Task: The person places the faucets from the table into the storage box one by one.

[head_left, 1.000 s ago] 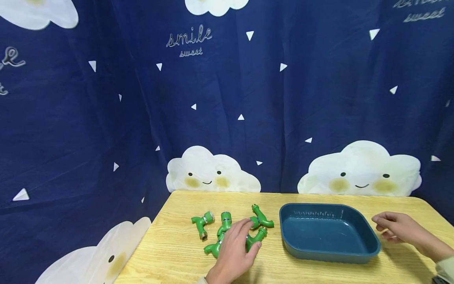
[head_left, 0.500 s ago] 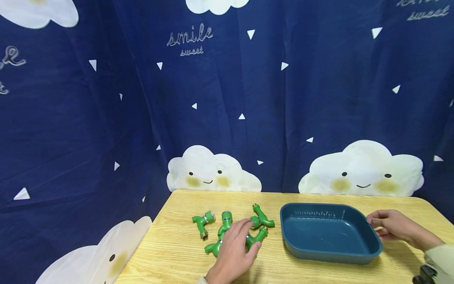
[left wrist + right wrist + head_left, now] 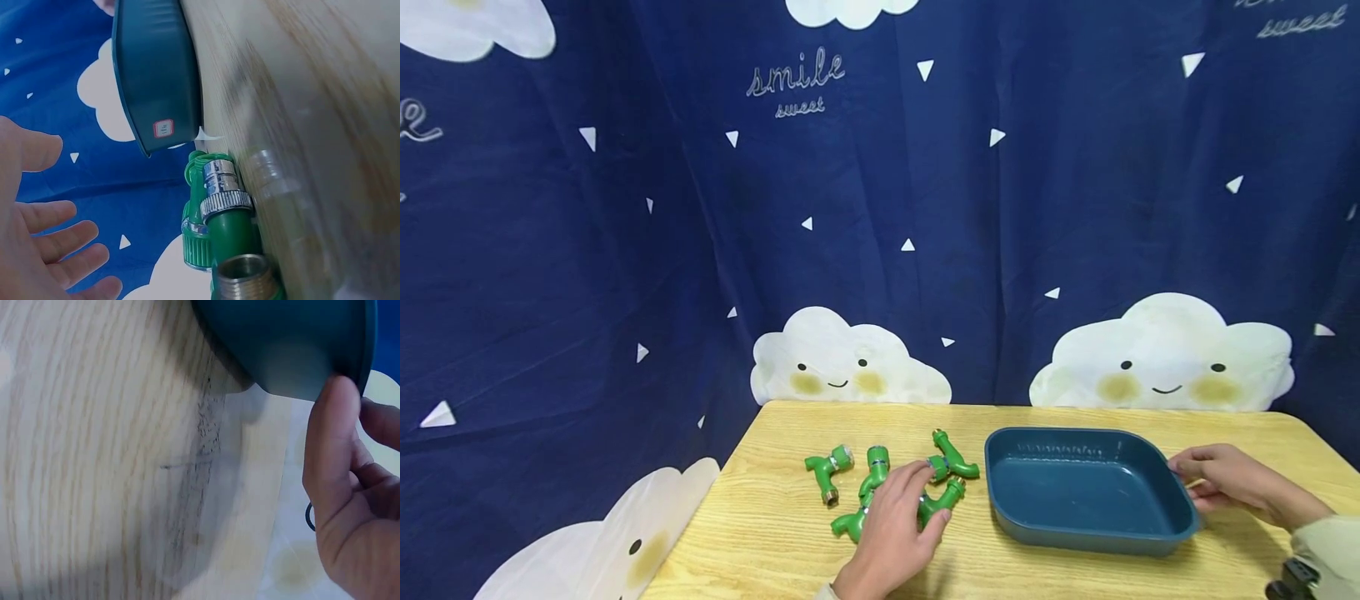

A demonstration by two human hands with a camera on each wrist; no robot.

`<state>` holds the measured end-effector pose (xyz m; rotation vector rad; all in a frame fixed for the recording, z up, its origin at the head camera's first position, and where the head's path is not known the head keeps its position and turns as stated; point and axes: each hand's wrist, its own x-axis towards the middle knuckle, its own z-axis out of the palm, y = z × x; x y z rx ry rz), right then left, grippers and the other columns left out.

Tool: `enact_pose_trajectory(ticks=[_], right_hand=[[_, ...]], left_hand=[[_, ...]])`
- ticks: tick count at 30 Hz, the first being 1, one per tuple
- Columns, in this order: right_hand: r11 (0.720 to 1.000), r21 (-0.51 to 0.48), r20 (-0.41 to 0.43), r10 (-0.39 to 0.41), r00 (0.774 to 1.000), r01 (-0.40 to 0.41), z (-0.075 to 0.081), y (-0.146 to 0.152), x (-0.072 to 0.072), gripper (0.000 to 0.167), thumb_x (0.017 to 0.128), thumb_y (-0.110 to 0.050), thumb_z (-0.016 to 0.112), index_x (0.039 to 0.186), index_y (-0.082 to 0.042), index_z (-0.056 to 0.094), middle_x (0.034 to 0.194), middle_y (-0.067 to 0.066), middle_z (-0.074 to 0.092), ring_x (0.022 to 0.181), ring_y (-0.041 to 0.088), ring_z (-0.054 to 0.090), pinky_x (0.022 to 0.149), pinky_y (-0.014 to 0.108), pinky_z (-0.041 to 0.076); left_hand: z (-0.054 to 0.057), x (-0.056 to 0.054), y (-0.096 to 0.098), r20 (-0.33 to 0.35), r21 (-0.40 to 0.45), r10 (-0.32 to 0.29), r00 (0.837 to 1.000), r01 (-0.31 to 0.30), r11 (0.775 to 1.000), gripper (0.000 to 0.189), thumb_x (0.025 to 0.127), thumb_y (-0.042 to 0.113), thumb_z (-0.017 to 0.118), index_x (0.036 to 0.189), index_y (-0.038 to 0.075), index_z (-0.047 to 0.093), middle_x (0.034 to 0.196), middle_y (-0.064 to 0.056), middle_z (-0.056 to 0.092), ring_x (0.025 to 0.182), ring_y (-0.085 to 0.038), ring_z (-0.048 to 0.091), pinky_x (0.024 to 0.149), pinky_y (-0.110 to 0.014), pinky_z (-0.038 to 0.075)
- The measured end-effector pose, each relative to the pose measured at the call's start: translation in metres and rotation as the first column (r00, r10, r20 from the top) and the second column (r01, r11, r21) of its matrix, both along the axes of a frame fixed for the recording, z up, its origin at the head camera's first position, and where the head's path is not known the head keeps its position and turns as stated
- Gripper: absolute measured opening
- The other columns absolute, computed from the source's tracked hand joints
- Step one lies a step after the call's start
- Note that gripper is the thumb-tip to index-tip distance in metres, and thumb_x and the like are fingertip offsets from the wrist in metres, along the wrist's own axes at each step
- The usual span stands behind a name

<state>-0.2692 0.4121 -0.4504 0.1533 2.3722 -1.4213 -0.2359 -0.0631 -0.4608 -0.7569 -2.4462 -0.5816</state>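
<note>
Several green plastic taps (image 3: 826, 477) with metal threaded ends lie in a loose group on the table. My left hand (image 3: 891, 529) hovers over the nearer ones and hides part of them. In the left wrist view its fingers (image 3: 65, 240) are spread, with nothing between them, and a tap (image 3: 232, 231) lies off to the side. A dark blue rectangular tub (image 3: 1086, 492) with nothing inside stands to the right of the taps. My right hand (image 3: 1232, 483) is at the tub's right end, where the thumb (image 3: 337, 419) touches the outer wall just under the rim.
A light wooden table (image 3: 745, 550) bears everything. Behind it and to the left hangs a dark blue curtain (image 3: 850, 183) with smiling clouds and white triangles. A small label (image 3: 163, 129) is on the tub's end wall. Dark marks (image 3: 209, 431) run across the tabletop.
My right hand has come in from the right to reach the tub's end. The tub has slid slightly left, towards the taps. My left hand has stayed over the taps.
</note>
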Motion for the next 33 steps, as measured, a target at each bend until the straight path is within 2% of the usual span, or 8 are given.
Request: enact_pose_trajectory(ticks=[8,15,21,28,33], right_hand=[[0.997,-0.033,-0.03,0.064,0.997,-0.065,-0.004,-0.006,0.0,0.036,0.104,-0.019,0.046,0.116,0.012,0.057,0.08,-0.001,0.063,0.069,0.007,0.06,0.062,0.023,0.054],[0.999,-0.037,-0.038,-0.003,0.999,0.002,-0.007,-0.019,-0.004,0.031,0.104,-0.017,0.045,0.113,0.009,0.06,0.075,-0.001,0.059,0.064,0.007,0.057,0.06,0.024,0.053],[0.999,-0.049,-0.039,0.009,0.999,-0.011,-0.009,-0.034,-0.005,0.028,0.104,-0.018,0.046,0.107,0.006,0.06,0.075,-0.001,0.057,0.064,0.008,0.056,0.059,0.023,0.052],[0.997,-0.071,-0.059,0.03,0.998,-0.034,-0.007,-0.047,-0.006,0.029,0.104,-0.018,0.047,0.109,0.007,0.06,0.076,-0.001,0.06,0.065,0.008,0.059,0.061,0.026,0.055],[0.996,-0.085,-0.052,0.01,0.999,-0.014,-0.005,-0.053,-0.006,0.03,0.103,-0.017,0.049,0.111,0.009,0.061,0.077,0.001,0.063,0.066,0.009,0.063,0.062,0.027,0.057]], left_hand=[[0.0,0.001,-0.002,0.022,0.001,0.007,1.0,-0.007,1.0,0.048,0.091,0.037,0.065,0.131,0.012,0.061,0.136,-0.005,0.062,0.126,-0.022,0.058,0.101,-0.046,0.049],[-0.003,0.002,-0.004,0.043,-0.001,0.017,0.999,-0.016,1.0,0.049,0.09,0.037,0.065,0.133,0.011,0.06,0.138,-0.005,0.061,0.128,-0.023,0.057,0.104,-0.047,0.048],[-0.003,0.004,-0.006,0.073,0.01,0.027,0.997,-0.028,1.0,0.05,0.091,0.038,0.064,0.133,0.011,0.059,0.138,-0.006,0.06,0.128,-0.025,0.057,0.104,-0.05,0.047],[-0.001,0.004,-0.008,0.071,0.01,0.035,0.997,-0.036,0.999,0.05,0.092,0.038,0.063,0.134,0.011,0.059,0.138,-0.006,0.06,0.128,-0.026,0.057,0.104,-0.05,0.047],[-0.001,0.003,-0.01,0.081,0.012,0.04,0.996,-0.041,0.999,0.051,0.092,0.038,0.063,0.134,0.011,0.059,0.138,-0.006,0.06,0.129,-0.027,0.057,0.104,-0.05,0.047]])
